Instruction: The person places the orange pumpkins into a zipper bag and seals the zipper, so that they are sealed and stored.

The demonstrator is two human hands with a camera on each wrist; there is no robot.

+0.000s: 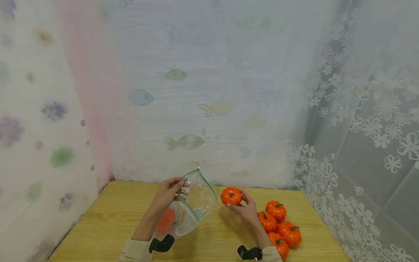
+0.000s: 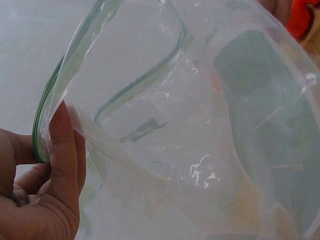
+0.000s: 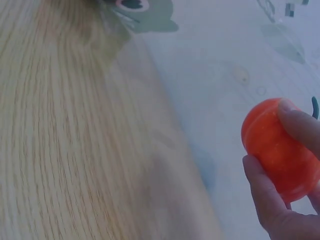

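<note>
My left hand (image 1: 168,194) pinches the rim of a clear zip bag (image 1: 204,200) with a green seal, its mouth spread wide and facing right. Through the plastic, low in the bag, shows an orange shape (image 1: 165,220), blurred by the film. In the left wrist view, thumb and fingers grip the green-edged rim of the bag (image 2: 140,90). My right hand (image 1: 245,209) holds a small orange pumpkin (image 1: 231,196) with a green stem, just right of the bag's mouth and apart from it. The right wrist view shows fingers around this pumpkin (image 3: 280,150).
Several more orange pumpkins (image 1: 289,234) sit clustered on the wooden table (image 1: 114,207), right of my right forearm. Behind the table hangs a curtain (image 1: 209,153) printed with fish. Flowered curtains flank both sides. Each wrist wears a black strap (image 1: 162,243).
</note>
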